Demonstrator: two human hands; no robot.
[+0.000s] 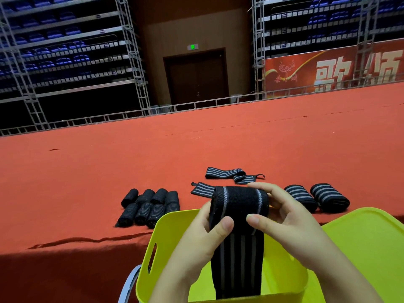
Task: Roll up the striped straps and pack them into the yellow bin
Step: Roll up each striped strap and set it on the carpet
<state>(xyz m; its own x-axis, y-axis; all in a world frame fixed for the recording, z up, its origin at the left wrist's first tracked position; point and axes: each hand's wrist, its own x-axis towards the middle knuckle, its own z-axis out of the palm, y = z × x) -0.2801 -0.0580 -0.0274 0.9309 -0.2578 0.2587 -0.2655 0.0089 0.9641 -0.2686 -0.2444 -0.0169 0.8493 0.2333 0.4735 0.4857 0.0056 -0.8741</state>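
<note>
1. The red counter (196, 154) carried everything else: a cluster of small rolled black straps (150, 207) to the left, two larger rolled striped straps (317, 197) to the right, and two unrolled striped straps (227, 173) lying flat at the far side, well beyond the hands.
2. The yellow bin (166, 241) stood at the near edge of the counter, directly under the hands, with what looked like its yellow lid (367, 241) just beside it on the right.
3. The striped strap being rolled (238, 232) was held above the bin. Its roll lay crosswise at the top, axis running left to right, while the loose tail hung straight down into the bin, so the strap's long axis ran vertically, toward the person.
4. The right hand (284, 217) curled over the roll's right end, fingers on top and thumb pressing the front.
5. The left hand (203, 232) pinched the strap's left edge just below the roll, thumb in front.
6. Both hands sat equally near. Judging from this, further rolling would wind downward along the tail, and the bin lay straight below for the drop.
</note>
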